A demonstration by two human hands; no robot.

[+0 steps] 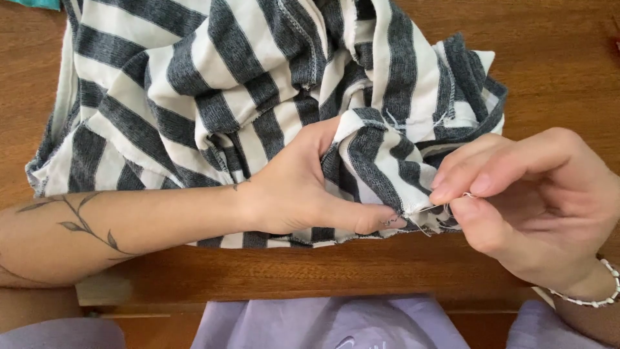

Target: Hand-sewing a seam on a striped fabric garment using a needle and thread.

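A grey-and-white striped knit garment lies bunched on a brown wooden table. My left hand grips a fold of the fabric near its lower edge, thumb pressed on the hem. My right hand pinches a thin sewing needle between thumb and forefinger, its tip entering the raw edge of the hem right beside my left thumb. A fine thread is barely visible at the seam.
The table's front edge runs just below my hands. Lilac clothing covers my lap below it. A white bead bracelet circles my right wrist. A teal scrap shows at the top left corner.
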